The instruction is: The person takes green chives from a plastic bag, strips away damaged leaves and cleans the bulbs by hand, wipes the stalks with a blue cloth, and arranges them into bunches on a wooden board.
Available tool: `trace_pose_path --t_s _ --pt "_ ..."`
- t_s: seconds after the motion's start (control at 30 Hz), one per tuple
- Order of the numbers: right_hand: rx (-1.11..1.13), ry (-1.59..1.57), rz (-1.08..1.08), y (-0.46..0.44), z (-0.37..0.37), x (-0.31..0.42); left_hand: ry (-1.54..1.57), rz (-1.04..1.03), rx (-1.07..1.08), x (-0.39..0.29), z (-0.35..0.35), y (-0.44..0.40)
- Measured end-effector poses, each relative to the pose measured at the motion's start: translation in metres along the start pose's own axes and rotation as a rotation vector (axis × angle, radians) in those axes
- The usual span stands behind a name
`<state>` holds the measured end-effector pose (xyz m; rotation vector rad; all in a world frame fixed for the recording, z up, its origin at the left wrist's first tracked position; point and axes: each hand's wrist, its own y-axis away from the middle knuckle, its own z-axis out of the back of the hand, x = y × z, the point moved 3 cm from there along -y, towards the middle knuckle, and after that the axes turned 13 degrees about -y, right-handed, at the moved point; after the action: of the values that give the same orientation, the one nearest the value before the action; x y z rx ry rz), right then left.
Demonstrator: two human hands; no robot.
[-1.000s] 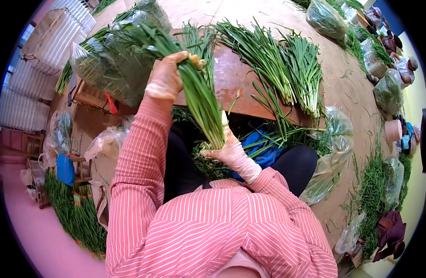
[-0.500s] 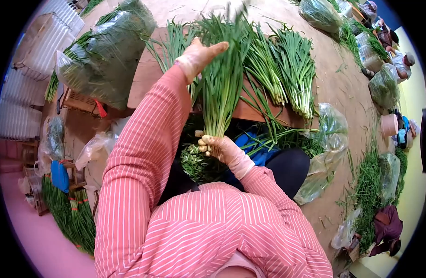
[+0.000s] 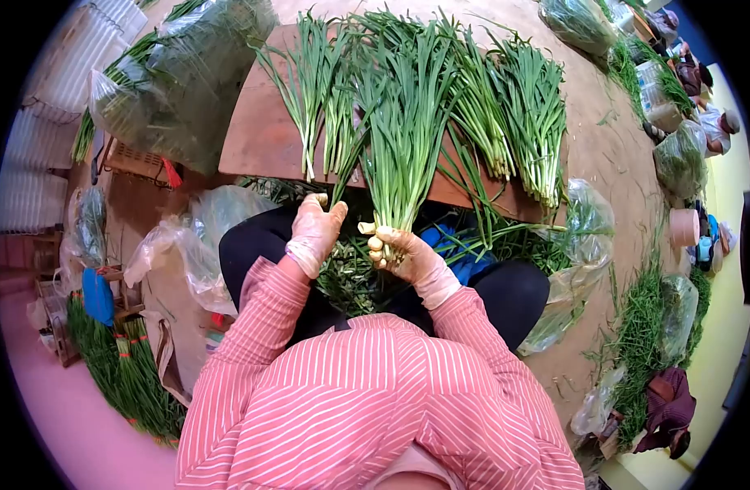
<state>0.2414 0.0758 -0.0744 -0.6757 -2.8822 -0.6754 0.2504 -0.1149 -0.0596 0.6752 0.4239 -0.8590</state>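
My right hand (image 3: 405,260), in a thin pale glove, grips a bunch of garlic chives (image 3: 403,122) by its white stalk ends. The leaves fan away from me over the low wooden board (image 3: 248,147). Beside it, my gloved left hand (image 3: 313,233) pinches a long green chive leaf (image 3: 342,181) at the board's near edge. Two thinner bunches of chives (image 3: 307,106) lie on the left of the board, and fuller bunches of chives (image 3: 526,122) on the right. Below my hands, between my knees, is a heap of green trimmings (image 3: 346,273).
A large plastic bag of chives (image 3: 187,90) stands at the upper left. Crumpled clear plastic (image 3: 583,237) lies by my right knee. Banded chives (image 3: 122,384) lie at lower left. Along the right wall, people (image 3: 669,408) sit among loose greens (image 3: 644,327) and a pink bucket (image 3: 683,227).
My left hand has come back from the leaf tops to near the stalk ends and now pinches a leaf. The bunch in my right hand has settled lower onto the board.
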Motion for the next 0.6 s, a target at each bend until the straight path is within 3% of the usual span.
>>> trace_pose_path --t_s 0.1,0.17,0.23,0.27,0.3,0.37,0.43,0.5,0.57,0.6 --pt "-0.003 0.015 -0.008 0.000 0.000 0.001 -0.078 0.215 -0.101 -0.001 -0.008 0.008" --pt "-0.013 0.008 -0.018 -0.001 0.004 0.001 -0.012 0.300 -0.007 -0.004 -0.005 0.010" --pt "-0.051 0.019 -0.029 -0.001 0.008 0.001 0.725 0.270 0.481 0.001 -0.024 0.009" --pt "-0.051 0.020 -0.029 -0.001 0.007 0.002 0.884 0.104 0.706 0.008 -0.038 -0.001" --pt "-0.087 -0.014 -0.022 0.001 0.007 0.002 0.753 0.009 0.816 0.003 -0.037 -0.005" --pt "-0.130 -0.049 -0.011 0.004 0.007 0.005 1.067 0.134 1.012 -0.010 -0.054 -0.005" --pt "0.087 -0.061 -0.148 0.005 -0.001 0.008 1.064 0.040 1.064 -0.030 -0.051 0.008" --pt "0.137 -0.106 -0.209 0.008 -0.004 0.003 1.106 -0.084 1.054 -0.056 -0.048 0.020" --pt "0.128 -0.075 -0.200 0.013 -0.009 0.000 1.345 -0.145 1.308 -0.072 -0.050 0.028" --pt "0.105 -0.048 -0.187 0.016 -0.007 0.003 1.420 -0.093 1.255 -0.071 -0.056 0.027"
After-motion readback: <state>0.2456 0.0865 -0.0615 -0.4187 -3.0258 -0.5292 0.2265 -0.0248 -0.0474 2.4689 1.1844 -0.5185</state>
